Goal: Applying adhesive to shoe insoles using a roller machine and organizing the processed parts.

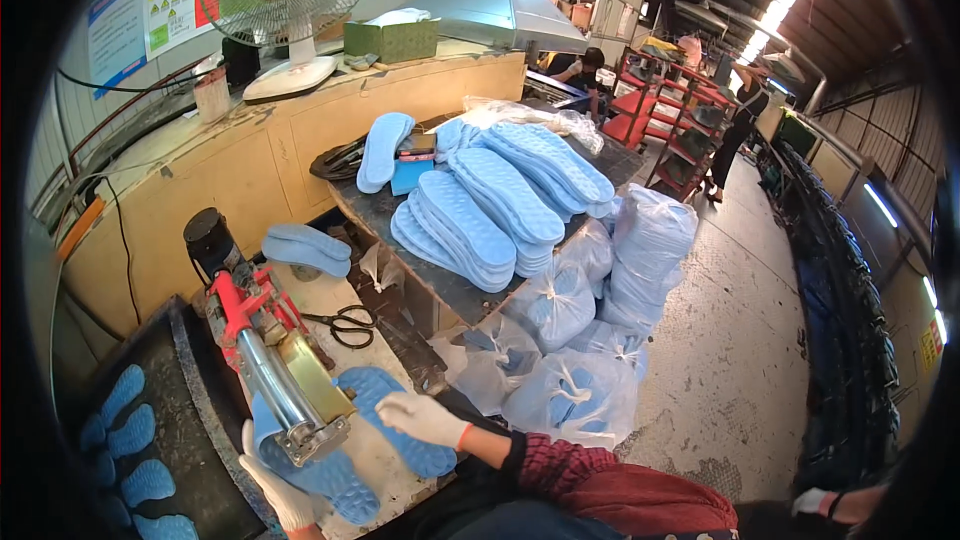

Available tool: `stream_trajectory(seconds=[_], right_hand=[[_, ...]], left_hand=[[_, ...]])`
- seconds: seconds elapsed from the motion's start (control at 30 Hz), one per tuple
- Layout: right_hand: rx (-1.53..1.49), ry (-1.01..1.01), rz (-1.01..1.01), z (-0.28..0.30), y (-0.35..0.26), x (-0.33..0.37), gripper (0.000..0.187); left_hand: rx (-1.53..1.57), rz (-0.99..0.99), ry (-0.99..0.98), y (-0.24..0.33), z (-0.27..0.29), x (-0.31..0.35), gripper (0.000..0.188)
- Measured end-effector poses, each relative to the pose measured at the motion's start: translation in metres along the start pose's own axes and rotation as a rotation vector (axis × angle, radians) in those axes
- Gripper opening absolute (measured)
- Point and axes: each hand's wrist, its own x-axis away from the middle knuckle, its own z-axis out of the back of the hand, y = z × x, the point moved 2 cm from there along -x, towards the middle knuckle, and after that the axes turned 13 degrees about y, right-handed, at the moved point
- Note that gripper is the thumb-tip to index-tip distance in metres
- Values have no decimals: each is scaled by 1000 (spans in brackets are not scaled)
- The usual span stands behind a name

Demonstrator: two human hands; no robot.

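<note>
A bench machine (262,340) with a red frame, a shiny steel cylinder and a brass-coloured housing stands at the left. Light-blue insoles lie under and beside it: one insole (335,485) reaches out from its front end, another insole (420,450) lies to its right. My left hand (272,485), in a white glove, is beside the machine's front end with fingers stretched out, close to the insole there. Over the right insole is my gloved right hand (428,420), its fingers curled together; whether they grip anything is hidden.
Scissors (345,326) and a pair of insoles (307,248) lie beyond the machine. A dark table (375,225) bears stacked insoles (510,190); filled plastic bags (575,390) crowd its side. More insoles (148,480) sit at lower left. Another person's gloved hand (812,502) shows at lower right.
</note>
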Motion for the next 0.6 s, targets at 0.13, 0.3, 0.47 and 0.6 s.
stream_trajectory(seconds=[0.13, 0.3, 0.47, 0.6], right_hand=[[155, -49, 276, -40, 15, -5, 32], [580, -479, 273, -124, 20, -7, 45], [945, -538, 99, -137, -4, -11, 62], [905, -40, 539, -154, -3, -3, 73]], left_hand=[[181, 299, 92, 12, 27, 33, 57], [316, 329, 30, 19, 79, 38, 72], [359, 178, 250, 52, 68, 20, 64], [694, 265, 249, 45, 109, -40, 40]])
